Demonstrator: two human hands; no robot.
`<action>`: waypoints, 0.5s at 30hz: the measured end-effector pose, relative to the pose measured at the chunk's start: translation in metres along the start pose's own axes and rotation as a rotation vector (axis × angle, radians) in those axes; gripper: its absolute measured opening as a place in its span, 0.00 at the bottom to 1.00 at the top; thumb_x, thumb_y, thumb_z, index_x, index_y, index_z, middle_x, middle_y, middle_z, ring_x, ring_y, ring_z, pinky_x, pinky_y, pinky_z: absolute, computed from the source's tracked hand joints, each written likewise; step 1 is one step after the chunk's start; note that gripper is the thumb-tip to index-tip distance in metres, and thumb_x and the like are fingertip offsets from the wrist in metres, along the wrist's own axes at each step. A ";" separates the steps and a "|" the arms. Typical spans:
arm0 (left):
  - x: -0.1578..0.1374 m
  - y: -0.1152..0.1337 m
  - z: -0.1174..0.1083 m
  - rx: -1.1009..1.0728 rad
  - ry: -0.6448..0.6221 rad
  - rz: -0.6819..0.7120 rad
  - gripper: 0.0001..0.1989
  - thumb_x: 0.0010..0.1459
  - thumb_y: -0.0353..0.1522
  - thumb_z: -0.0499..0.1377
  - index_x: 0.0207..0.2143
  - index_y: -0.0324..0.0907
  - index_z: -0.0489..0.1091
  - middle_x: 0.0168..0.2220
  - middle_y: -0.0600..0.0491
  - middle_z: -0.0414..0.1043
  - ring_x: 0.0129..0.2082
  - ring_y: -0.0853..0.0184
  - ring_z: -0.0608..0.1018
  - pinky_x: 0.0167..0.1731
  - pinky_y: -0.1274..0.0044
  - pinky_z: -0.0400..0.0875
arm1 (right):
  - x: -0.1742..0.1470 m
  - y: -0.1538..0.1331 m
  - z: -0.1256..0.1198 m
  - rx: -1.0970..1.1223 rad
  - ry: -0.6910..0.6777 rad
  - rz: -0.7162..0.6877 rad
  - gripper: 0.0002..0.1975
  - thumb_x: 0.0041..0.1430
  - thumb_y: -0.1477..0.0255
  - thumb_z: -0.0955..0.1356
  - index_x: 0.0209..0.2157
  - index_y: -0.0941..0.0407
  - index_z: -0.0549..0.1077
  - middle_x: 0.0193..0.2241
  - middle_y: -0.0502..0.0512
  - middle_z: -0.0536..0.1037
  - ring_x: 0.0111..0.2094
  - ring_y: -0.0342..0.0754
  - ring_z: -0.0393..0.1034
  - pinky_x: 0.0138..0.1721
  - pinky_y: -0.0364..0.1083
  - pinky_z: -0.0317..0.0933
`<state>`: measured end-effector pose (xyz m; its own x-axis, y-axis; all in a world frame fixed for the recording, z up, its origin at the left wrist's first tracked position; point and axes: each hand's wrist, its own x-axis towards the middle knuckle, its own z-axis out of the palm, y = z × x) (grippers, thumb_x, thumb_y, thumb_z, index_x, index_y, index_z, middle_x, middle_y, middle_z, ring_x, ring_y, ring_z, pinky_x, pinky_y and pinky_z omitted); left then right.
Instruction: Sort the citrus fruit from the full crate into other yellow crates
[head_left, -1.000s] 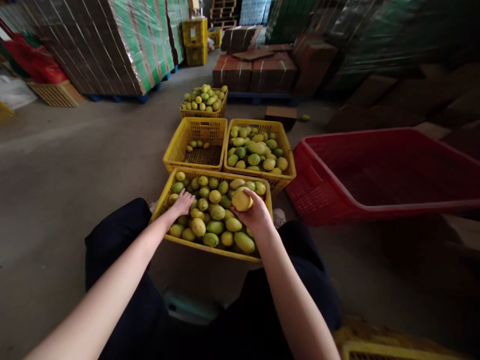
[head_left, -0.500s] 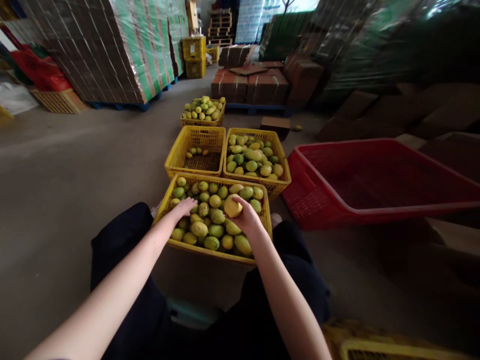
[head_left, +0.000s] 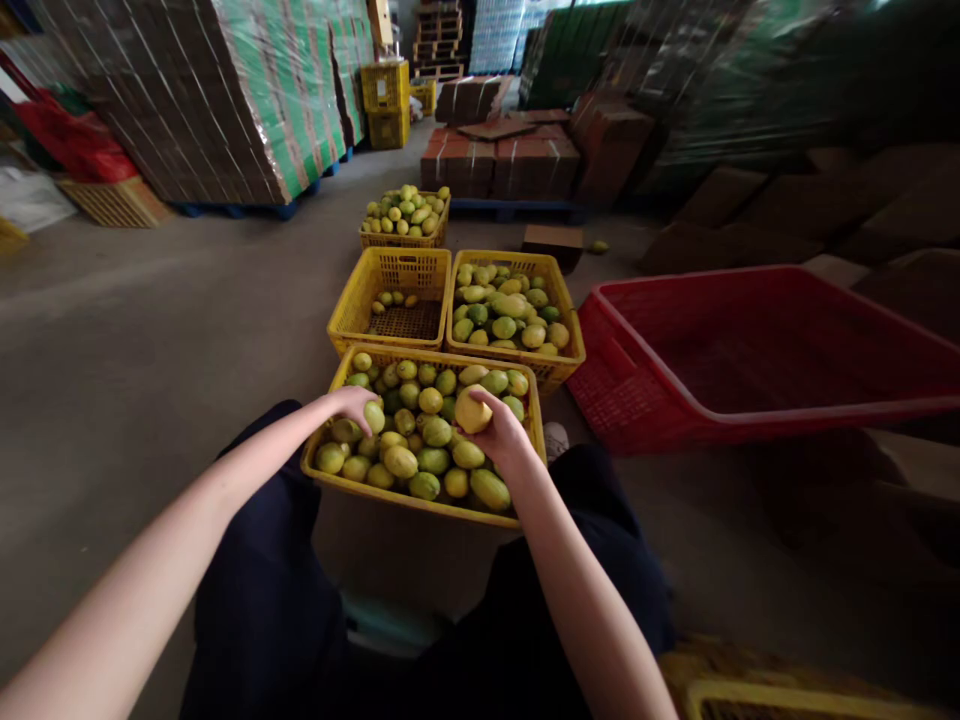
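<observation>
Fingers of right hand [head_left: 505, 432] cup yellow fruit [head_left: 473, 411], left hand [head_left: 352, 402] holds greenish fruit [head_left: 374, 418]; crate [head_left: 375, 491] mid-frame, likely for easy reach

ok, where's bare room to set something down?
Floor between the strapped carton stack and the sparsely filled crate; also that crate's bottom, before its few fruits. Crowded: the front centre crate and middle right crate.

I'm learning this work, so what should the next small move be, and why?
Perhaps the left hand should carry its fruit to the sparse crate: the fruit appears grasped, and that crate shows bare floor, while the full crate beside it has little room.
</observation>
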<state>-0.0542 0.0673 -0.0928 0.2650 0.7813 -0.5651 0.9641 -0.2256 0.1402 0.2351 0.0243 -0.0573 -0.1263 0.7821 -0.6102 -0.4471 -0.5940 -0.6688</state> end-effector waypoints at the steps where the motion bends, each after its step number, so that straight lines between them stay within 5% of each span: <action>1: -0.010 -0.002 -0.008 -0.084 0.032 -0.008 0.32 0.43 0.40 0.76 0.52 0.43 0.77 0.52 0.46 0.80 0.55 0.51 0.79 0.54 0.71 0.72 | -0.002 0.001 0.000 -0.022 -0.008 -0.016 0.06 0.57 0.72 0.72 0.34 0.51 0.70 0.26 0.49 0.75 0.26 0.47 0.70 0.24 0.44 0.69; 5: -0.045 0.008 -0.029 -0.520 0.140 0.029 0.36 0.44 0.38 0.76 0.57 0.44 0.75 0.56 0.48 0.79 0.58 0.52 0.78 0.55 0.72 0.72 | -0.010 0.007 0.007 -0.056 -0.046 -0.085 0.06 0.56 0.73 0.73 0.35 0.52 0.72 0.27 0.48 0.75 0.25 0.45 0.69 0.22 0.42 0.66; 10: -0.062 0.046 -0.013 -1.046 0.065 0.193 0.39 0.50 0.37 0.74 0.63 0.43 0.68 0.58 0.45 0.77 0.59 0.56 0.78 0.58 0.68 0.72 | -0.013 0.023 0.019 -0.076 -0.098 -0.109 0.08 0.60 0.64 0.72 0.35 0.53 0.75 0.30 0.51 0.79 0.32 0.49 0.75 0.26 0.44 0.67; 15: -0.057 0.069 0.006 -1.179 0.007 0.223 0.43 0.40 0.35 0.80 0.57 0.42 0.67 0.51 0.47 0.78 0.54 0.56 0.79 0.51 0.70 0.76 | -0.011 0.031 0.025 -0.069 -0.039 -0.161 0.07 0.61 0.64 0.70 0.34 0.52 0.75 0.31 0.52 0.81 0.42 0.53 0.77 0.32 0.45 0.72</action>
<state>-0.0027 0.0034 -0.0561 0.4249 0.7969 -0.4294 0.3190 0.3121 0.8949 0.2005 0.0015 -0.0611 -0.0934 0.8740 -0.4769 -0.4027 -0.4712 -0.7847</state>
